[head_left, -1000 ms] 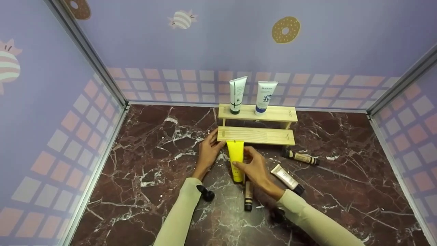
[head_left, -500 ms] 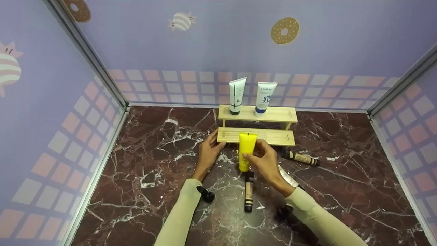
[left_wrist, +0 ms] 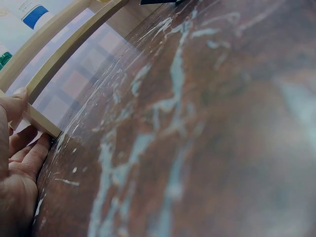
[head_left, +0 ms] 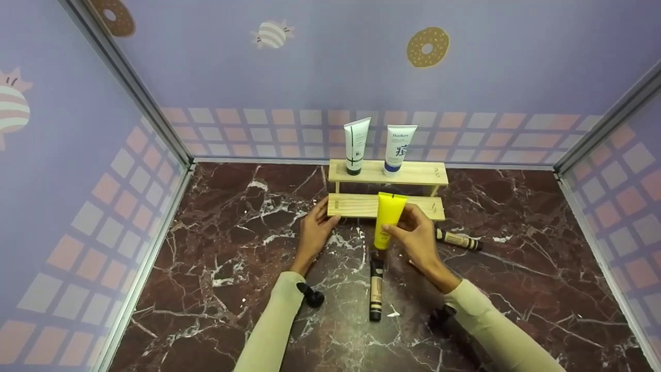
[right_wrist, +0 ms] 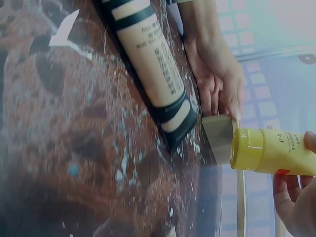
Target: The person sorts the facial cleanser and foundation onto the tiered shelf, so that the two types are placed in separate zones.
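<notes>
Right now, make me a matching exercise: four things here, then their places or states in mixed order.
1. Yellow squeeze tube
2. Green-capped white tube
3. Left hand
4. Nearer black-and-beige tube

A. Standing on the upper wooden shelf
B. Lying on the marble-patterned tabletop
C. Held in the right hand
D. Holding the lower wooden shelf

Pairs: 1-C, 2-A, 3-D, 4-B

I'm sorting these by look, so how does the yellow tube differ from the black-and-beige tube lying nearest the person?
The yellow tube is mostly yellow, cap included; the black-and-beige tube has a beige middle between black-banded ends. The yellow tube is held cap down by the right hand, while the black-and-beige tube lies on the marbled tabletop. Both carry printing.
</notes>
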`<state>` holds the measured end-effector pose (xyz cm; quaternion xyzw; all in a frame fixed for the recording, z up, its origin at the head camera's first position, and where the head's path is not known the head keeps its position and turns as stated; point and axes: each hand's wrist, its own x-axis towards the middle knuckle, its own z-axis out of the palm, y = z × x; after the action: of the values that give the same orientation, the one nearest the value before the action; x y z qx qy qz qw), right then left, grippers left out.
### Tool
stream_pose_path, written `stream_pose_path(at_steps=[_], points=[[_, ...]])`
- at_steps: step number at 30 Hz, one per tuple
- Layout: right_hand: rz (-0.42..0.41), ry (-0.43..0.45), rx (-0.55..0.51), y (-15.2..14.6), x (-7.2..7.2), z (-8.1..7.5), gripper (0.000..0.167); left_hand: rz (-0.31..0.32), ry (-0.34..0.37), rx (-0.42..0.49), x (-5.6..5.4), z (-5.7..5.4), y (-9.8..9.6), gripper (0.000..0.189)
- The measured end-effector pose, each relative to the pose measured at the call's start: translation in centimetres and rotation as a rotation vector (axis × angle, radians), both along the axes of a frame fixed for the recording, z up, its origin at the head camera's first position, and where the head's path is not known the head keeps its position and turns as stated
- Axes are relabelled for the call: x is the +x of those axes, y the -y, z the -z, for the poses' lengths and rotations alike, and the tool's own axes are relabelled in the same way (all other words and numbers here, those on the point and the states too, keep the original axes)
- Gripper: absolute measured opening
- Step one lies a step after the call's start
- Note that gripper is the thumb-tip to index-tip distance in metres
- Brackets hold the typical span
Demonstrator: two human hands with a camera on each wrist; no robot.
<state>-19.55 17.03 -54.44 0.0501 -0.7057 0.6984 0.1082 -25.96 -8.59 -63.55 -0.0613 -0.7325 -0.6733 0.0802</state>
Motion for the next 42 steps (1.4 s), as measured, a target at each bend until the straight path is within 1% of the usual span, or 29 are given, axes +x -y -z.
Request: stream_pose_path(at_steps=[7,14,22,28,32,42], points=[[0.034,-0.01,0.004,-1.3,-0.3,-0.4,0.044,-0.005,-0.027,-0.005,0.1,0.0,-0.1,0.065],[0.025,-0.029,-0.005,-2.7,-0.6,-0.6,0.046,0.006,-0.032,0.026,0.0,0.1,0.0,0.066],[0.04,0.006,-0.001,-4.0,-0.6,-1.1,0.044,0.004,-0.036,0.039,0.0,0.1,-0.1,0.065],[0.072,-0.015,0.016,-4.8,-0.7,-1.3,0.042,-0.01,-0.048,0.037,0.0,0.0,-0.1,0.063],[0.089,-0.032,0.026,-5.1,-0.9,-1.4,0.041,-0.016,-0.042,0.028,0.0,0.0,-0.1,0.063],[0.127,-0.081,0.041,-6.2,-1.3,-1.8,0.041,0.002,-0.029,0.012,0.0,0.1,-0.1,0.067]])
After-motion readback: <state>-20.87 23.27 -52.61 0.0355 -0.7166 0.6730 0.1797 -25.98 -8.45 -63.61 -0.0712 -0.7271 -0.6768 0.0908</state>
